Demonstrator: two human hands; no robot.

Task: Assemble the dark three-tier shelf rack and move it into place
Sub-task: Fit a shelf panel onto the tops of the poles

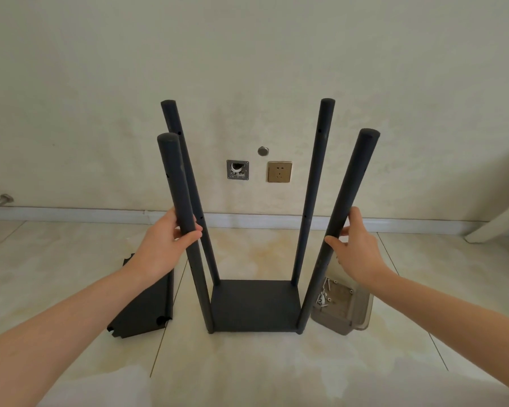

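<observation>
4 posts (312, 186) stand between shelf panel (141, 306) and screw tray (343, 309).

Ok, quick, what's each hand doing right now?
Left hand: grips the front left pole.
Right hand: holds the front right pole, thumb and fingers loosely around it.

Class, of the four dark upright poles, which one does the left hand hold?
The near-left pole, nearest the camera on the left: the left hand curls round its middle. The right hand holds the near-right pole instead.
</observation>
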